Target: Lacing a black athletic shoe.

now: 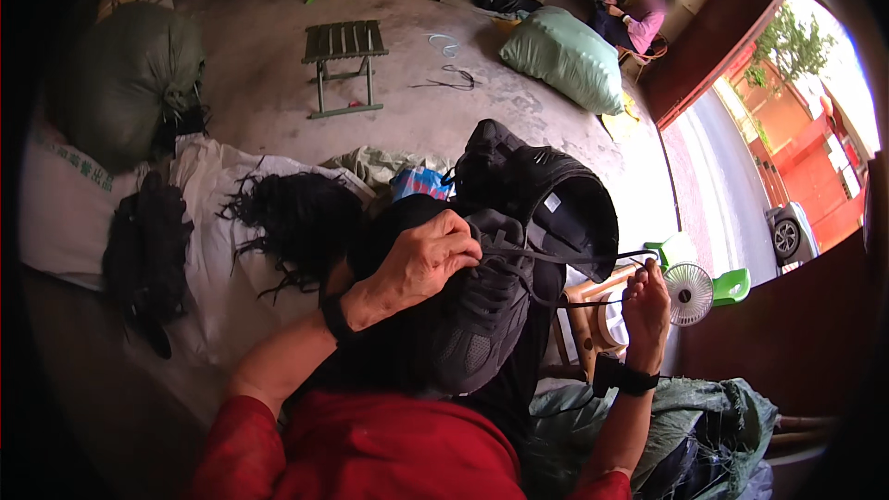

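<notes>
A black sneaker (477,324) with a mesh toe rests on my lap, its toe pointing toward me. My left hand (421,259) is closed at the sneaker's upper opening, pinching the black shoelace (576,304) there. Out to the right, my right hand (646,304) pinches the same lace between thumb and fingers. Two strands stretch across from the sneaker to that hand. Just beyond the sneaker lie more black shoes (505,171), one with its dark opening facing me. A heap of loose black laces (296,222) lies to the left of my left hand.
White sacking (208,268) carries a black bundle (148,259) at the left. Big stuffed sacks stand far left (130,83) and far right (565,60). A folding stool (343,42) stands ahead. On the right are a small fan (690,294) and green sacking (685,426). A seated person (639,23) is beyond.
</notes>
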`<state>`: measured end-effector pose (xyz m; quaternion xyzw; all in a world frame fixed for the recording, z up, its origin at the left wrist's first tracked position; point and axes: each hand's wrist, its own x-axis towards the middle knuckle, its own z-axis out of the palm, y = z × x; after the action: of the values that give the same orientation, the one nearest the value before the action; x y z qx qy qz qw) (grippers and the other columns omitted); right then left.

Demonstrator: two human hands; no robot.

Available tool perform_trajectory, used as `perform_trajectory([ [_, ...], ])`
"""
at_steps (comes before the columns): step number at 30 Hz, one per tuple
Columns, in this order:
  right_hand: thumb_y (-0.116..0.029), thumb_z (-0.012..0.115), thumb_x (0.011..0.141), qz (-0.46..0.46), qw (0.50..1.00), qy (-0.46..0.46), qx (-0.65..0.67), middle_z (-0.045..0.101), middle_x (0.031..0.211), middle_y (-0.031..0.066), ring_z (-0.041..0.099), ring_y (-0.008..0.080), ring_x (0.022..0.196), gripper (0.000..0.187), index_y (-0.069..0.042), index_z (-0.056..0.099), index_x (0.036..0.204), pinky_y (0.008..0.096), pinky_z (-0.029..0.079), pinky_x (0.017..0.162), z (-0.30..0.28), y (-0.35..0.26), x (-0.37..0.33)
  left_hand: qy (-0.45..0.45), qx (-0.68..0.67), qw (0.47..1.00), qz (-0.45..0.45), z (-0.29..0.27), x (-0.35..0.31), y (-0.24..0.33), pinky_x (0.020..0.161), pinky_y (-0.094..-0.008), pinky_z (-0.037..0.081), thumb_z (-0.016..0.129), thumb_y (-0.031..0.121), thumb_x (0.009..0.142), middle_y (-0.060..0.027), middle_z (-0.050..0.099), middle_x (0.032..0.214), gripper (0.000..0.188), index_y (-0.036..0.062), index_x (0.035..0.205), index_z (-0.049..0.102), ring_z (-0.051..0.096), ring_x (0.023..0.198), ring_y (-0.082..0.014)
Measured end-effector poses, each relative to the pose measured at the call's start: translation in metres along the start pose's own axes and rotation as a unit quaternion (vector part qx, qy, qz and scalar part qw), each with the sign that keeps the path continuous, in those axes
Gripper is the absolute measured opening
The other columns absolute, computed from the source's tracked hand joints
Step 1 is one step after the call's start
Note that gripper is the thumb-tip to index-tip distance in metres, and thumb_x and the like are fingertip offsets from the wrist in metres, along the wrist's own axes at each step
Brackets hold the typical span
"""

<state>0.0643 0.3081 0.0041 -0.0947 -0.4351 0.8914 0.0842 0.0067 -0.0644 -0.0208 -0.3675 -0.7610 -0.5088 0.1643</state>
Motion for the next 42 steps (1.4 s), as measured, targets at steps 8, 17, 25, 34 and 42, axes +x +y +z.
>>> perform_trajectory([
  [8, -0.016, 0.055, 0.098, -0.013, 0.996, 0.009, -0.09, 0.059, 0.075, 0.0011, 0.052, 0.0077, 0.059, 0.011, -0.006, 0.058, 0.101, 0.0201, 0.043, 0.055, 0.049, 0.014, 0.014, -0.186, 0.02, 0.982, -0.035, -0.023, -0.011, 0.042, 0.066, -0.0385, 0.047, 0.065, 0.01, 0.085, -0.0074, 0.057, 0.086, 0.01, 0.0066, 0.086, 0.056, 0.061, 0.078, -0.0297],
  [17, -0.007, 0.051, 0.099, -0.065, 0.985, 0.012, -0.161, 0.063, 0.093, 0.0041, 0.04, 0.0014, 0.055, 0.04, 0.0, 0.043, 0.137, 0.0147, 0.035, 0.05, 0.026, 0.004, -0.001, -0.204, 0.134, 0.966, 0.091, -0.042, -0.008, 0.032, 0.081, -0.0372, 0.036, 0.074, 0.014, 0.075, 0.0006, 0.058, 0.093, 0.019, 0.0119, 0.088, 0.06, 0.056, 0.099, -0.0191],
  [25, -0.01, 0.052, 0.1, -0.125, 0.967, 0.056, -0.213, 0.063, 0.084, 0.0019, 0.039, 0.0, 0.049, 0.022, -0.001, 0.058, 0.119, 0.0138, 0.029, 0.043, -0.044, -0.033, -0.036, -0.138, 0.278, 0.95, 0.021, -0.044, -0.017, 0.043, 0.079, -0.0376, 0.034, 0.075, 0.011, 0.073, 0.0006, 0.048, 0.08, 0.019, 0.0133, 0.086, 0.061, 0.049, 0.082, -0.0188],
  [34, -0.009, 0.051, 0.099, -0.288, 0.905, 0.058, -0.309, 0.057, 0.093, 0.0068, 0.049, 0.0062, 0.068, 0.019, 0.003, 0.057, 0.112, 0.0174, 0.043, 0.057, -0.001, -0.077, 0.003, -0.19, -0.01, 0.982, 0.018, -0.039, -0.003, 0.036, 0.092, -0.0414, 0.037, 0.078, 0.01, 0.073, 0.0019, 0.066, 0.104, 0.021, 0.0118, 0.086, 0.062, 0.051, 0.123, -0.0257],
  [42, -0.013, 0.055, 0.098, -0.241, 0.948, 0.024, -0.204, 0.058, 0.08, 0.0012, 0.041, 0.0018, 0.055, 0.019, 0.0, 0.059, 0.112, 0.0147, 0.033, 0.047, 0.024, -0.08, -0.002, -0.202, 0.065, 0.975, 0.061, -0.041, -0.008, 0.054, 0.078, -0.035, 0.033, 0.076, 0.018, 0.075, 0.0057, 0.056, 0.078, 0.011, 0.0179, 0.081, 0.067, 0.055, 0.081, -0.0132],
])
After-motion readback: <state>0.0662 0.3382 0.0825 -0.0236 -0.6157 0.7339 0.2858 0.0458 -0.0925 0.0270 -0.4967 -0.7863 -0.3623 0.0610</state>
